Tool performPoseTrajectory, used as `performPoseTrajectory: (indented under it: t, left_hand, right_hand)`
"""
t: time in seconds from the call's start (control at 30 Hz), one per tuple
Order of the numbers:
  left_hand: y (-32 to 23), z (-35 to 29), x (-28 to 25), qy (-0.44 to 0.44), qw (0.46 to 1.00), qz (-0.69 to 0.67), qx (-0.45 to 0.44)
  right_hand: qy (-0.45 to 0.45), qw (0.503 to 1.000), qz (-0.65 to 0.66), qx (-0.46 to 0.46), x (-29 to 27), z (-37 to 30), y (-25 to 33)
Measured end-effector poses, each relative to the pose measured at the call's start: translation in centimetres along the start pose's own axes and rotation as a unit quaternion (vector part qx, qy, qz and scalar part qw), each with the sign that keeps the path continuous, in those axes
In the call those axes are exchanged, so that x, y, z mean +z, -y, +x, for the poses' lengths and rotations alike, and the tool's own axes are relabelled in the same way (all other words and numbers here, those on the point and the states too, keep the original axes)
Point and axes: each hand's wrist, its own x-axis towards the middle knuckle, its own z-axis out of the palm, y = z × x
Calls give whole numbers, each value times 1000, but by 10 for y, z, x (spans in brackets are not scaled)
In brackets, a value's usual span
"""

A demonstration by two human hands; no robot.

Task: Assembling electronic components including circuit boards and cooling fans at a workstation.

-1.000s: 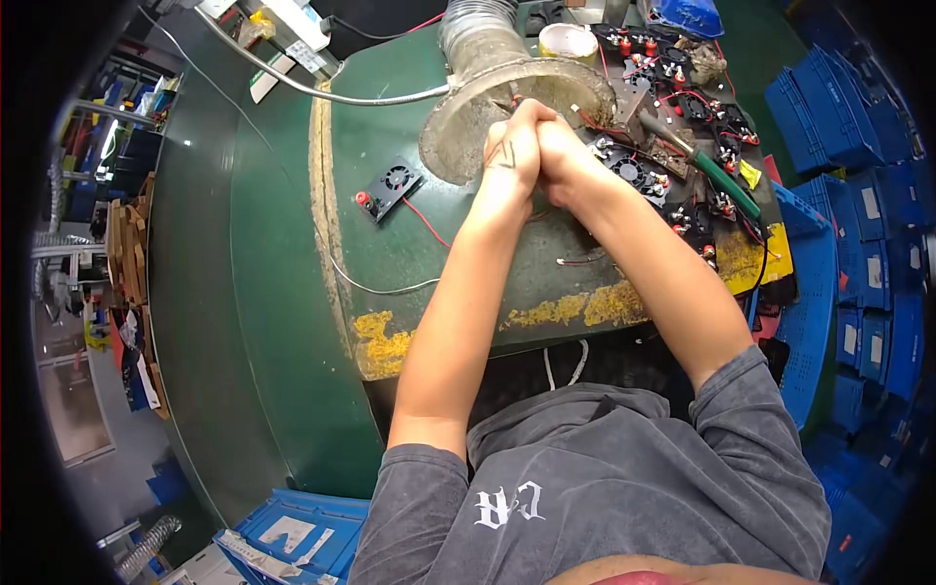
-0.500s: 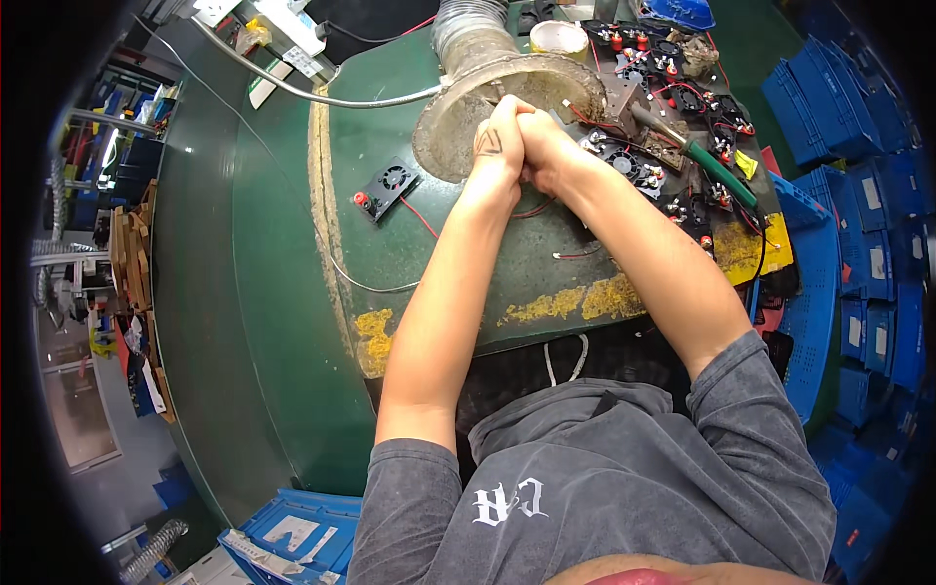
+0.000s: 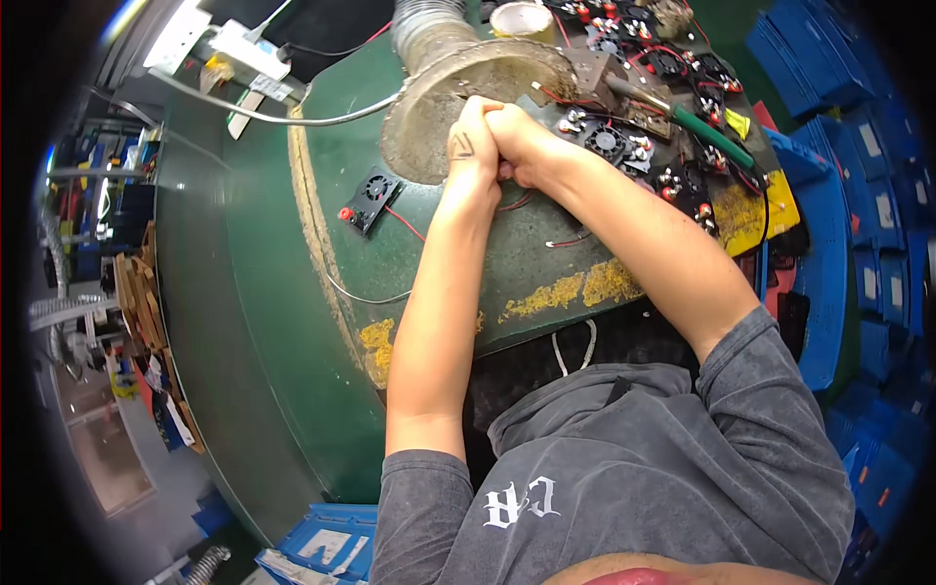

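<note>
My left hand [image 3: 470, 144] and my right hand [image 3: 527, 142] are closed and pressed together over the table, in front of the round mouth of a dusty exhaust duct [image 3: 414, 132]. Whatever is between the fingers, if anything, is hidden by the hands. A thin red wire [image 3: 515, 203] runs out just below my wrists. Left of my left forearm lies a small black fan unit [image 3: 370, 198] with a red knob and a red lead. Near my right hand, another fan [image 3: 606, 142] rests among wires and metal terminals.
A soldering iron with a green handle [image 3: 710, 136] leans by a metal block at the right. Several black fan units [image 3: 668, 63] crowd the far right. A roll of tape [image 3: 522, 19] stands behind the duct. Blue crates [image 3: 814, 263] stack beyond the table. A grey cable [image 3: 331, 121] crosses the left.
The whole view has shifted slightly, so the table and its things sit a little further left. My hands stay pressed together in front of the duct.
</note>
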Motion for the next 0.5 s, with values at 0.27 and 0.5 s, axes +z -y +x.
performPoseTrajectory:
  t: [0.27, 0.5]
  left_hand:
    - [1, -13, 7, 8, 1000, -17, 8]
    - [4, -13, 7, 8, 1000, -13, -4]
  right_hand:
    - [-15, 1000, -26, -5, 1, -2, -2]
    - [-19, 1000, 1, -11, 2, -10, -4]
